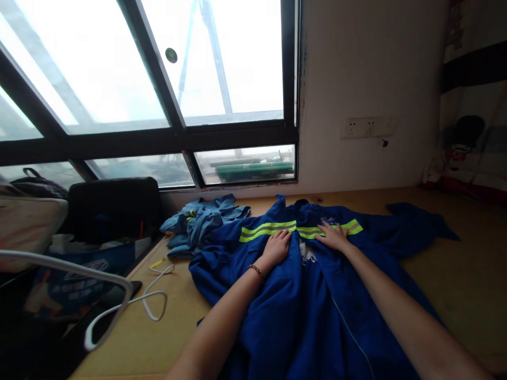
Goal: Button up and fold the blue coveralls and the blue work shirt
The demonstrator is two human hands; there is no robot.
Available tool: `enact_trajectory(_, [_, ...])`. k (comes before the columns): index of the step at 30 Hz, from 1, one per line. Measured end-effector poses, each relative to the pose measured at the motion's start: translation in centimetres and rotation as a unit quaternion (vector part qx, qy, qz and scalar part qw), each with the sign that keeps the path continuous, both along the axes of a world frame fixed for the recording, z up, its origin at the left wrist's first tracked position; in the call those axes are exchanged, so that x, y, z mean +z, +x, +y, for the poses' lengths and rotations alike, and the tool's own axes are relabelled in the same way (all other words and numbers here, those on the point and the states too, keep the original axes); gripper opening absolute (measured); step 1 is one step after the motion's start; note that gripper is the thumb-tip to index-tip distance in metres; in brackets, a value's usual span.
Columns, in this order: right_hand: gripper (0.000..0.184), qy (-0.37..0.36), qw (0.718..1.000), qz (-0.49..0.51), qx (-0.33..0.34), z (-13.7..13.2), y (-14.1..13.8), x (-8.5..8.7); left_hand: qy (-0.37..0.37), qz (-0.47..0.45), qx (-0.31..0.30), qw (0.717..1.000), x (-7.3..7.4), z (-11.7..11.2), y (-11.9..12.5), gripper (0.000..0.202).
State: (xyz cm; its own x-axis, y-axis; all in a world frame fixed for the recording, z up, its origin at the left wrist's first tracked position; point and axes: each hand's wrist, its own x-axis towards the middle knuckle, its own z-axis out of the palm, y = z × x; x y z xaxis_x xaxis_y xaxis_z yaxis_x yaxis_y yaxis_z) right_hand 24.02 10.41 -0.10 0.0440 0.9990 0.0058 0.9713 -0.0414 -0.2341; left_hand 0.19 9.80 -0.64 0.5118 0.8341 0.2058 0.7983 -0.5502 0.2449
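Observation:
A dark blue work jacket (309,301) with a yellow-green reflective stripe (269,230) lies spread on a wooden surface (455,274). My left hand (277,246) rests flat on the jacket's chest just below the stripe, fingers stretched out; a beaded bracelet sits on that wrist. My right hand (331,235) lies flat on the other side of the front opening, fingers spread over the stripe. Neither hand holds anything.
A crumpled lighter blue garment (202,221) lies at the back left of the surface. A white clothes hanger (119,295) juts over the left edge, near a black bag (114,208). A window fills the wall behind, with wall sockets (366,127) to its right.

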Motion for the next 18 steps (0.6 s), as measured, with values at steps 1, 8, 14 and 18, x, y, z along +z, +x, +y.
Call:
enact_trajectory(1, [0.056, 0.022, 1.000, 0.015, 0.008, 0.0, -0.8, -0.1, 0.014, 0.005, 0.003, 1.000, -0.3, -0.1, 0.2, 0.041])
enact_trajectory(8, [0.030, 0.184, 0.971, 0.095, 0.119, -2.4, -7.7, -1.6, -0.010, 0.001, -0.048, 0.999, -0.5, -0.1, 0.6, 0.051])
enact_trajectory(14, [0.017, 0.161, 0.980, 0.108, 0.038, -2.8, -8.0, -1.9, -0.030, -0.063, -0.088, 0.994, -0.2, 0.7, 0.9, 0.049])
enact_trajectory(18, [0.007, 0.147, 0.938, 0.314, -0.033, -1.9, -7.2, -2.2, -0.094, -0.084, 0.030, 0.992, 0.4, 3.6, 2.4, 0.028])
